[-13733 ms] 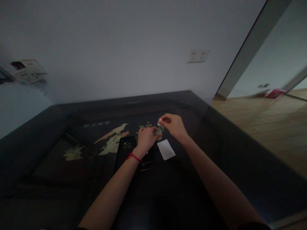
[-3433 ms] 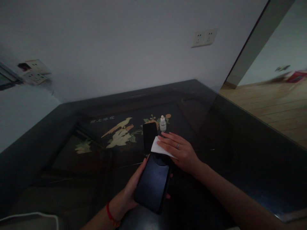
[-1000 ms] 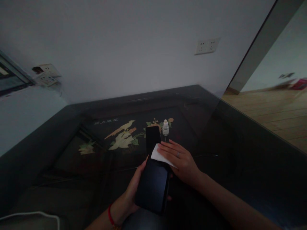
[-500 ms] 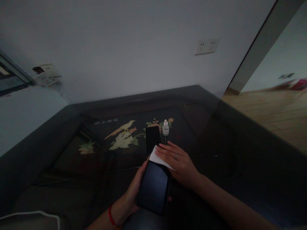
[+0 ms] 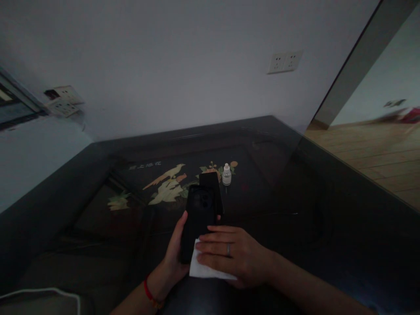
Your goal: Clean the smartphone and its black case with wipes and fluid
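A black phone [image 5: 198,214] is gripped along its sides by my left hand [image 5: 173,251], which wears a red string bracelet. Its back faces up, with the camera lenses near the far end. My right hand [image 5: 234,253], a ring on one finger, presses a folded white tissue or cloth [image 5: 201,270] over the phone's near right end. Just beyond lies a second flat black object [image 5: 210,178], perhaps another phone, partly covered by the held one. A small clear dropper bottle [image 5: 226,175] with a white cap stands upright to the right of it.
The glossy dark table [image 5: 278,175] carries an inlaid bird and flower picture [image 5: 169,188]. Its far edge meets a pale wall with a double socket [image 5: 285,62]. More sockets [image 5: 65,100] are at the left. A white cable [image 5: 42,290] curves at the lower left.
The phone in my left hand has turned from its glossy screen side to its back. My right hand with the white tissue has moved from the phone's far end to its near end.
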{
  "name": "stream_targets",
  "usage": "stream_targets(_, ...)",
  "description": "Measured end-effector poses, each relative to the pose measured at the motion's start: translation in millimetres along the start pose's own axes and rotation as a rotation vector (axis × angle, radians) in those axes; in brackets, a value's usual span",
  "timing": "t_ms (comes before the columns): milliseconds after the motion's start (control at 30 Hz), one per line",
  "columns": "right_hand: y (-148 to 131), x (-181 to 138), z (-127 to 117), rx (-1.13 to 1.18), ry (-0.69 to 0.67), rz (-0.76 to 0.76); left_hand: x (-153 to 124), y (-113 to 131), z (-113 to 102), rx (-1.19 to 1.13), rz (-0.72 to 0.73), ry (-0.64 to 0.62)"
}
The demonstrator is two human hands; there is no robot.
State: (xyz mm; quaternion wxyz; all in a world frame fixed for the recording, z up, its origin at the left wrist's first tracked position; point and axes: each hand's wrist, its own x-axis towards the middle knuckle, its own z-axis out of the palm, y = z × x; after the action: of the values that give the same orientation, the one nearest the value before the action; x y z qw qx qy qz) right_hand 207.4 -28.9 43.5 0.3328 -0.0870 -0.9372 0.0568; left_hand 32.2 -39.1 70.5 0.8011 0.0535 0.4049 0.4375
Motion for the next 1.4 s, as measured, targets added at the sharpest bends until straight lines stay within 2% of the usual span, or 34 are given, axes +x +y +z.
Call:
stream_targets(167,12,-2,-15,-0.052,0.139,0.039,3,0,-12,0.006,0.05,0.034)
stream_targets(267,14,0,-17,-0.083,0.2,0.14,4,-8,-16,0.037,0.016,0.02)
stream_targets(400,15,0,-11,-0.184,0.187,0.288,3,-13,-20,0.084,-0.035,-0.019)
stream_targets(600,7,-1,-7,0.0,0.059,-0.01,0,-3,-9,0.054,0.007,-0.054)
stream_targets(667,8,-1,-9,-0.025,0.102,0.028,-1,-2,-6,0.034,0.021,-0.017)
stream_targets(800,14,-1,-13,-0.107,0.19,0.227,-1,-4,-5,0.007,0.093,0.054)
stream_targets(933,14,-1,-19,0.07,0.227,0.141,-1,0,-4,0.019,0.1,0.144)
stream_targets(1000,14,0,-23,0.159,0.359,0.278,0,1,-4,0.047,0.129,0.186)
stream_targets(1067,16,0,-25,0.192,0.527,0.554,1,1,-5,0.069,0.194,0.181)
stream_targets(1133,17,1,-24,0.217,0.628,0.783,3,-2,-6,0.079,0.26,0.117)
stream_targets(1167,17,2,-22,0.244,0.637,0.836,5,-4,-6,0.083,0.281,0.07)
stream_targets(1200,16,3,-20,0.276,0.624,0.837,6,-6,-6,0.088,0.294,0.023)
stream_targets(1267,10,5,-14,0.336,0.563,0.745,8,-9,-4,0.09,0.311,-0.042)
stream_targets(1400,-6,9,-6,0.363,0.42,0.504,6,-12,-4,0.041,0.249,-0.026)
